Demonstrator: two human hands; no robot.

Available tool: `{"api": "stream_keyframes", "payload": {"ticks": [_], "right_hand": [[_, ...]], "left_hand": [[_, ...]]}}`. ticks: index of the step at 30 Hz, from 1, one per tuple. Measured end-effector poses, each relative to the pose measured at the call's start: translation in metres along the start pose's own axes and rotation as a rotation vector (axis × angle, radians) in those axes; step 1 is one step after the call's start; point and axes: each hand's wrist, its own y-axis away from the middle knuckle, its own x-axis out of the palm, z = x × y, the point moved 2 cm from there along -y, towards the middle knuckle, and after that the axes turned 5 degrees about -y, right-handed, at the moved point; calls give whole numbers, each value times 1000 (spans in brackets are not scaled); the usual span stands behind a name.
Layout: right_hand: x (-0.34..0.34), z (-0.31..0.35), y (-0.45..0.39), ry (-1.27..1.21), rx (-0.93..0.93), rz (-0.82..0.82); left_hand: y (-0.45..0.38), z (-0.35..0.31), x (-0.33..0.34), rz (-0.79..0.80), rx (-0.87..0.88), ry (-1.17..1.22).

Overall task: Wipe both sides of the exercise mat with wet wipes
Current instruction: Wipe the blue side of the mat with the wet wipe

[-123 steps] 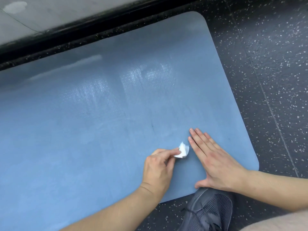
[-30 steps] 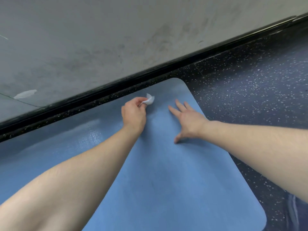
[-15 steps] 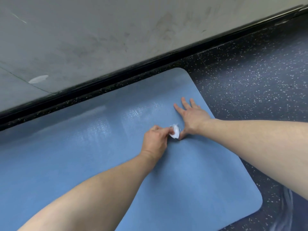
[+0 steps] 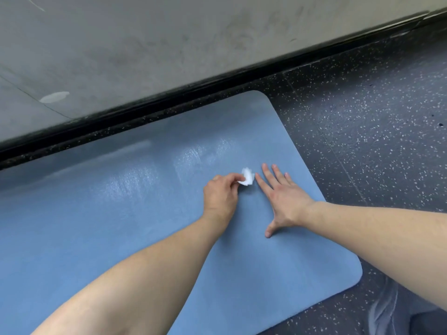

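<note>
On the speckled floor (image 4: 362, 117) beside a wall, our blue exercise mat (image 4: 121, 226) lies flat. Our left hand (image 4: 221, 194) pinches a small wadded wet wipe (image 4: 247, 180) against it; our right hand (image 4: 283, 199) presses flat, fingers spread. We judge the mat light, floppy, best lifted by its edge.

Dark speckled rubber floor (image 4: 362, 122) lay at right, thin seam lines crossing it. Black baseboard strip (image 4: 193, 93) ran diagonally along floor's far edge. Above it stood scuffed grey concrete wall (image 4: 169, 39), pale oval patch (image 4: 54, 97) at left. Blurred dark shoe (image 4: 399, 315) showed bottom right.
</note>
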Motion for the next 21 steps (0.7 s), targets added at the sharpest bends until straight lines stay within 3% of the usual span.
{"api": "stream_keyframes", "payload": {"ticks": [3,5,9,14,17,21], "right_hand": [[3,-1,0,7,-1,-15],[4,-1,1,8,-11,-18],[9,-2,10,-5,-55,-35],[34,-5,41,85,-96,-8],[57,-9,59,111,-73,39],[75,-19,67,156,-114,85]], "left_hand": [[49,0,14,77,254,-13],[77,4,22,124,334,7],[70,-2,16,157,215,34],[59,-10,5,60,-161,287],[70,-12,12,67,-125,201],[108,-13,26,103,112,106]]}}
